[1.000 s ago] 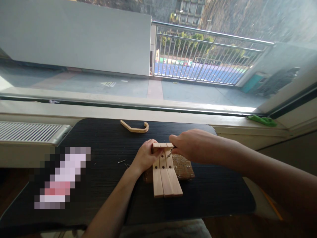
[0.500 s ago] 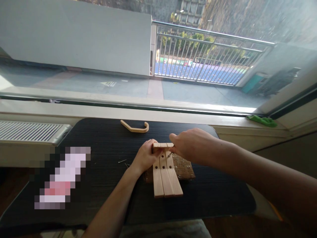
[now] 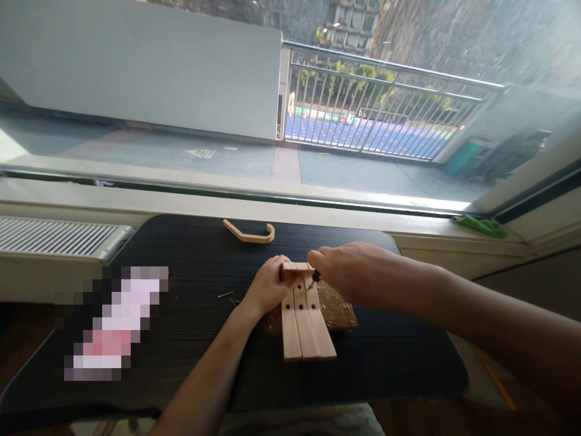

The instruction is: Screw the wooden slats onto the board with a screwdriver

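Observation:
A pale wooden slatted piece (image 3: 302,336), three slats side by side with round dark holes and a raised far end, lies on a brown, bubble-wrapped block (image 3: 342,312). My left hand (image 3: 269,284) is closed around the slats' left side at the raised end, its thumb reaching over them. At the right slat, my right hand (image 3: 338,266) is closed on a screwdriver (image 3: 316,276); only a short dark part shows below the fingers. A small metal screw (image 3: 311,286) stands at a hole under it. Most of the tool is hidden by the hand.
A curved wooden hook-shaped piece (image 3: 249,237) lies at the far side of the black table (image 3: 195,345). Loose screws (image 3: 225,295) are left of my left hand. A blurred-out pinkish item (image 3: 115,321) lies on the left. Beyond are a radiator (image 3: 63,239), the window sill and a green cloth (image 3: 481,226).
My right hand has turned and shifted slightly at the right slat, so the dark part of the screwdriver now shows. My left hand keeps its hold on the slatted piece.

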A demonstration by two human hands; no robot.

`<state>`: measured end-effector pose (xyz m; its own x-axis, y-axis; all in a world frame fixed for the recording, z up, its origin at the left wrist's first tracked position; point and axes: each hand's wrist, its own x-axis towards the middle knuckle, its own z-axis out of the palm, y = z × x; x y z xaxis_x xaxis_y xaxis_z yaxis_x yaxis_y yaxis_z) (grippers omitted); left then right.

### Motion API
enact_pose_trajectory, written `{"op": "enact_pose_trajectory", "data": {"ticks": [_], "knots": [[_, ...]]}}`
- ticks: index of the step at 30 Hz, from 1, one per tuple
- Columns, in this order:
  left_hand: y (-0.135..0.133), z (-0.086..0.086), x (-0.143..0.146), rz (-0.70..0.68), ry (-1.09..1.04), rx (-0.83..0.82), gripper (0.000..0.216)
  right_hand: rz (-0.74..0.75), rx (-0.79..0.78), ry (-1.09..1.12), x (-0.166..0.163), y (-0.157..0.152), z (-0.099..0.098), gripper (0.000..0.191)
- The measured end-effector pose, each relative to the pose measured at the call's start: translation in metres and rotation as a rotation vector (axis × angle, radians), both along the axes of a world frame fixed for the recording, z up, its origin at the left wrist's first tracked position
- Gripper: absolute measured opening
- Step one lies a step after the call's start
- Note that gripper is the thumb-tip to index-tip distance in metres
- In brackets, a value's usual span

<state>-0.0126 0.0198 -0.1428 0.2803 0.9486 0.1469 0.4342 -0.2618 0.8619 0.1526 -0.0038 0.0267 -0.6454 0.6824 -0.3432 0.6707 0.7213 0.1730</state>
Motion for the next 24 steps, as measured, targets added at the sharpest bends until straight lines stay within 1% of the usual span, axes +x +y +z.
{"op": "enact_pose_trajectory", "data": {"ticks": [4,8,13,17,20,24], "knots": [[-0.0001,-0.0011,-0.0001,-0.004,-0.012,0.012,0.012,0.028,-0.018,0.002,0.002,0.0009,-0.0061,0.024],[-0.0003,-0.0024,-0.0001,-0.012,-0.018,0.017,0.013,-0.009,-0.063,0.034,0.0035,0.0025,-0.0088,0.022],[0.0003,-0.0029,0.0,-0.014,-0.019,0.016,0.016,-0.08,-0.083,0.007,0.0009,0.0023,-0.0031,0.021],[0.001,-0.0027,-0.0002,-0.018,-0.019,0.022,0.017,-0.125,-0.086,-0.004,-0.0006,0.0015,0.0005,0.014],[0.0009,-0.0021,-0.0002,-0.015,-0.023,0.022,0.017,-0.161,-0.072,0.009,0.0006,0.002,-0.001,0.016],[0.0001,-0.0016,-0.0001,-0.018,-0.021,0.02,0.016,-0.168,-0.05,0.014,0.0026,0.0037,-0.0043,0.018]]}}
